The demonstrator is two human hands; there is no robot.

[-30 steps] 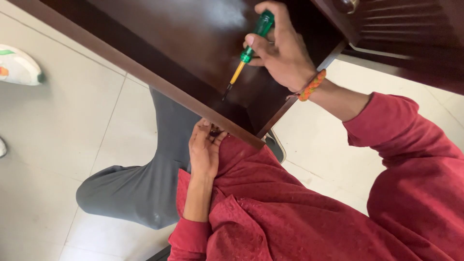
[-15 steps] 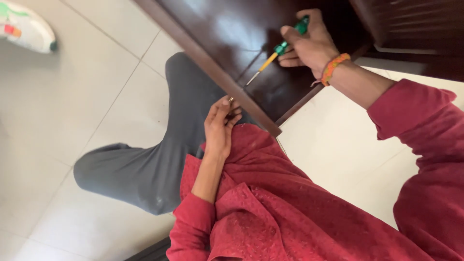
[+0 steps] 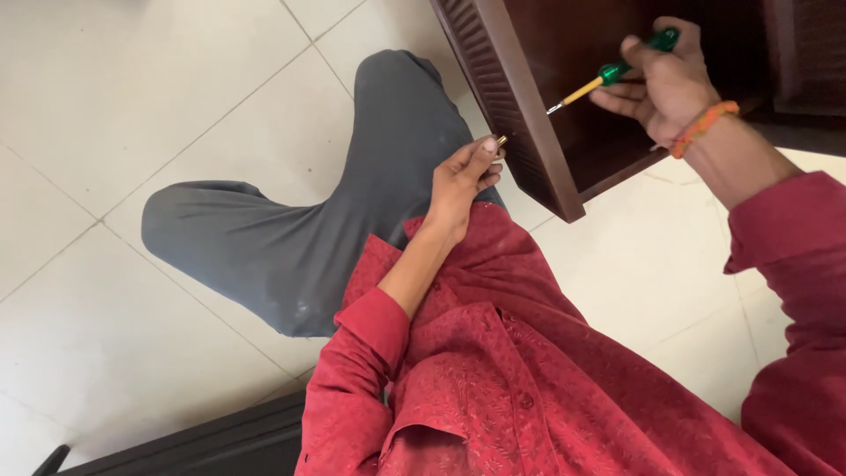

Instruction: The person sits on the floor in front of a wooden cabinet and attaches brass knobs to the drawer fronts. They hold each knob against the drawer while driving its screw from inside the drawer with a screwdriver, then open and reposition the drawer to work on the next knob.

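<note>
My right hand (image 3: 667,84), with an orange band at the wrist, grips a green-handled screwdriver (image 3: 608,74) whose yellow shaft and metal tip point left over the inner face of a dark brown wooden panel (image 3: 529,79). My left hand (image 3: 463,181) rests by my lap just below the panel's ribbed edge and pinches a small brass screw (image 3: 500,140) between its fingertips. I sit on the floor in a red shirt and grey trousers, one knee bent out to the left.
Pale floor tiles (image 3: 132,115) lie all around. A second dark wooden piece (image 3: 211,445) lies at the bottom left. More dark furniture parts (image 3: 806,62) fill the top right corner.
The view has swung so the panel now sits further up and right. My right hand drew the screwdriver back from the panel surface. My left hand now shows a screw at its fingertips.
</note>
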